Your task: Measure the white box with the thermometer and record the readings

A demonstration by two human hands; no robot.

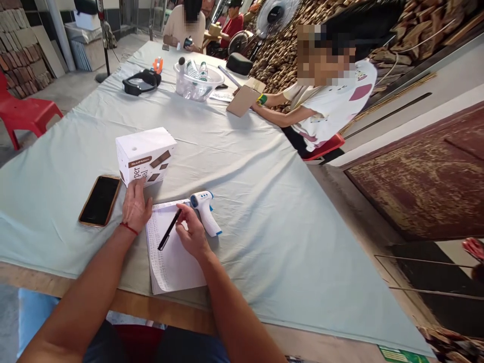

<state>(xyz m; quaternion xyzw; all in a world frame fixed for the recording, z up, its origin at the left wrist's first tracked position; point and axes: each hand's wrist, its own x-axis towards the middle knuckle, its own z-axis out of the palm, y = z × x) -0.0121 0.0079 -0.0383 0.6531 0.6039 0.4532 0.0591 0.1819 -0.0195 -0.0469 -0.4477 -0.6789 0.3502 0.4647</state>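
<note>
My left hand rests at the near face of a white box printed with brown pieces, its fingers stretched out against the lower front. Between the fingers of my right hand is a black pen, slanted over a stack of paper sheets. Small writing runs down the left side of the top sheet, and part of the stack is covered by my right hand and forearm. A white and blue infrared thermometer lies just right of that hand. Left of the box lies a smartphone with a dark screen.
A pale cloth covers the table. Farther back are a black headset, a clear plastic basin with bottles, and a person holding a cardboard piece. A red chair stands left; a fan stands behind.
</note>
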